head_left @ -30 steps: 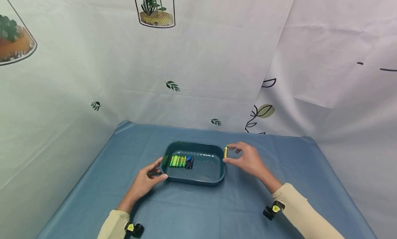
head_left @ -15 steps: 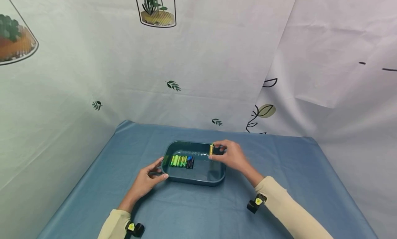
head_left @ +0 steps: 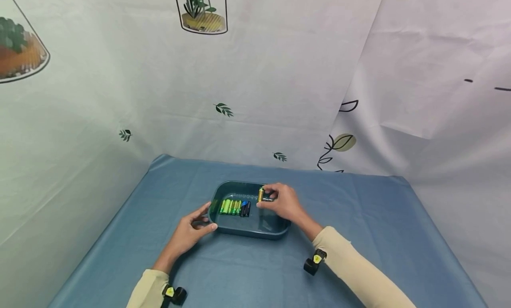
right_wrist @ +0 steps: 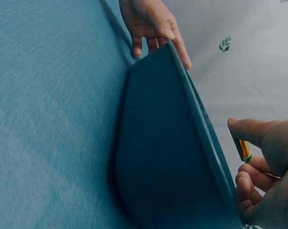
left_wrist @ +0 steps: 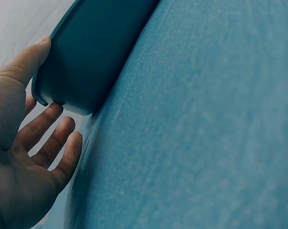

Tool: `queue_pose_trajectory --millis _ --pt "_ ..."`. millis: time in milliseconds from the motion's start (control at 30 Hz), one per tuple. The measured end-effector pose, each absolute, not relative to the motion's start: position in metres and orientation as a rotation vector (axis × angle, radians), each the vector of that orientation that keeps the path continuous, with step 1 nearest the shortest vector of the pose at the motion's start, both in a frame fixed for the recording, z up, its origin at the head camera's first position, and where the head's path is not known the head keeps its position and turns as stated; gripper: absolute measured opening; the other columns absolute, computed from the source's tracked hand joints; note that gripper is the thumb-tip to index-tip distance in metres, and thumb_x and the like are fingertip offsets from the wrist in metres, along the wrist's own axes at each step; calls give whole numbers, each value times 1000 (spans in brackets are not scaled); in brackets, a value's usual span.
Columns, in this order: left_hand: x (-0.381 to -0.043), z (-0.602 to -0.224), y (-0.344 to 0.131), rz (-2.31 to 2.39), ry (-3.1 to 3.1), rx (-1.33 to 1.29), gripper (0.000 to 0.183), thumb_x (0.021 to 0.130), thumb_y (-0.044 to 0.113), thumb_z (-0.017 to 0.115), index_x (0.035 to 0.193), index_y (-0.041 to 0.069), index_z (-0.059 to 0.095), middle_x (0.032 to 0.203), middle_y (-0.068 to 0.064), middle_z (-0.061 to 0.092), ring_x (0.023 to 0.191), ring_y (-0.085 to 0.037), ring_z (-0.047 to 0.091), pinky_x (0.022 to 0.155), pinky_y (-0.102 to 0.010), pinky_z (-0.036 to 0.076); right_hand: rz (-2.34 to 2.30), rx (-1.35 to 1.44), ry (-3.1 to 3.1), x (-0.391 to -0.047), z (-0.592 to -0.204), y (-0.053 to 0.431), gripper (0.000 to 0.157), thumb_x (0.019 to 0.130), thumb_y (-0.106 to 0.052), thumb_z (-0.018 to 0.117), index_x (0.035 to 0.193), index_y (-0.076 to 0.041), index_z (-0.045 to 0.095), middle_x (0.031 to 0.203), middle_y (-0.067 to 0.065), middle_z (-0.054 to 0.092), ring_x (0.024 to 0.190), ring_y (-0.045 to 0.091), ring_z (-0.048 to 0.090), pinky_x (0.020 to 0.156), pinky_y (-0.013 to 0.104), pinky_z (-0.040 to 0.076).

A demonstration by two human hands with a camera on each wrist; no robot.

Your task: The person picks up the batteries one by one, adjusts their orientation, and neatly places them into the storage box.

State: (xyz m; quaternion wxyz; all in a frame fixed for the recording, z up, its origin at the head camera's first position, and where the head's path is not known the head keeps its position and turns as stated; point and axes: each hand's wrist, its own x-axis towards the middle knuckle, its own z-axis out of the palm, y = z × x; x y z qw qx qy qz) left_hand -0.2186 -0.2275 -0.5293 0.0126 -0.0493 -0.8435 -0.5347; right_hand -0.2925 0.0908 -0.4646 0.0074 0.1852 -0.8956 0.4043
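Note:
A dark teal rectangular tray (head_left: 247, 233) rests on the cloth. My left hand (head_left: 185, 237) grips its left end, thumb on the near corner of the rim and fingers along the side; in the left wrist view the tray wall (left_wrist: 98, 50) stands between thumb and fingertips. Over the tray's right half, my right hand (head_left: 284, 203) pinches a gold battery (head_left: 261, 195) upright between thumb and fingers; its green end shows in the right wrist view. Inside the tray, several green batteries (head_left: 227, 207) lie side by side in a row, with black, blue-ended batteries (head_left: 245, 210) at the row's right end.
Blue cloth (head_left: 247, 272) covers the table, and pale fabric walls (head_left: 255, 77) printed with plants rise behind and at both sides. Each wrist wears a small black camera, one on the left (head_left: 175, 294) and one on the right (head_left: 312, 264).
My right hand has carried the gold battery leftward, from outside the tray's right rim to above its inside, close to the row. The left hand stays at the tray's left end.

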Motion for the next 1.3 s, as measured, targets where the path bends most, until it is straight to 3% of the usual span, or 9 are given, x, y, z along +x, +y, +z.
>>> queue_pose_trajectory --millis 400,833,1300 --pt "-219 -529 -227 -1639 -2625 -158 76 89 33 82 155 19 47 151 -19 52 114 -27 62 84 -33 54 1284 489 -2853 -295 -472 76 49 82 -29 89 125 -10 73 113 4 72 86 13 61 72 34 52" --pt "-218 -529 -226 -1670 -2624 -130 77 88 34 83 155 20 47 152 -17 51 114 -26 61 84 -34 54 1231 516 -2910 -289 -484 65 49 81 -26 90 123 -8 73 112 7 72 82 15 64 70 36 54" --pt "-219 -529 -226 -1654 -2631 -134 78 89 34 82 156 18 47 151 -18 52 113 -26 61 83 -33 54 1121 479 -2977 -297 -492 55 52 77 -27 93 121 -6 74 110 8 73 102 28 67 88 48 54"
